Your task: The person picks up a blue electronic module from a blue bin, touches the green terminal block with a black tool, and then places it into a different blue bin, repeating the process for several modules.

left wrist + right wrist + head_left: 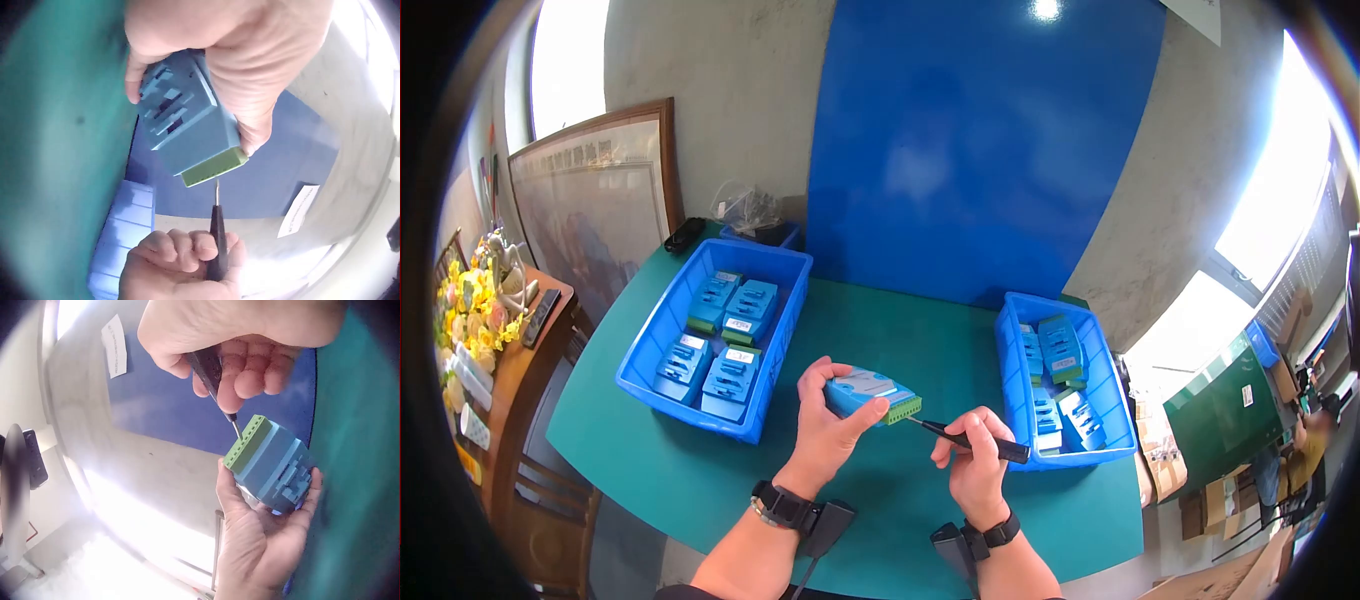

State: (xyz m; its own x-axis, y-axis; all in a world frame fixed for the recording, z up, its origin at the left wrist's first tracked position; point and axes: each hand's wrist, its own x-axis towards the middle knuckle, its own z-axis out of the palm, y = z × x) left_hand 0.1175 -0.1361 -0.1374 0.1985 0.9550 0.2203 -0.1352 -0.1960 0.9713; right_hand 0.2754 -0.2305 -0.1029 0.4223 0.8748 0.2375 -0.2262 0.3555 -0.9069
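My left hand point(825, 432) grips a blue plastic module point(862, 388) by its sides, thumb on the near edge. A green terminal block point(900, 410) with a row of small holes runs along the module's right end. Between the thumb and fingers of my right hand point(978, 466) is a screwdriver with a black handle point(985, 445). Its thin metal shaft point(217, 192) points at the terminal block, the tip right at the row of holes in the right wrist view. Moulded clips point(292, 478) show on the module's back.
A blue bin point(775, 385) with several similar modules stands on the green table point(880, 330) at left. Another blue bin point(1115, 400) of modules stands at right, close to my right hand. A blue panel point(970, 150) rises behind the table.
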